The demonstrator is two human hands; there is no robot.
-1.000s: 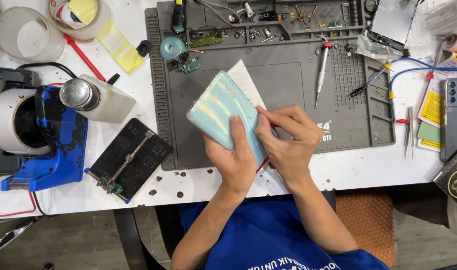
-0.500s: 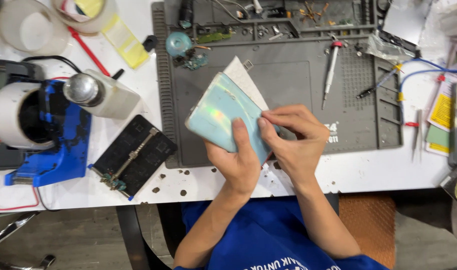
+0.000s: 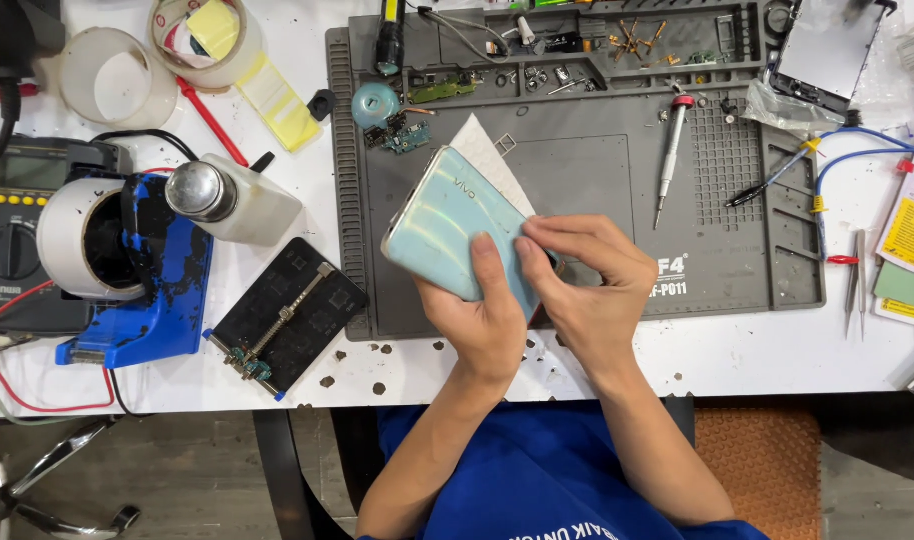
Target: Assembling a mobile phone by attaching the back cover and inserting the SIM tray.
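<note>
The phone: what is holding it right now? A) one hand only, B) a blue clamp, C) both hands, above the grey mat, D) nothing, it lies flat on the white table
C: the left hand and right hand both grip the pale green phone over the grey mat.

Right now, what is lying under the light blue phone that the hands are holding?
Under the light blue phone a white sheet shows, its corner sticking out on the grey work mat. The phone, the left hand and the right hand cover the rest.
</note>
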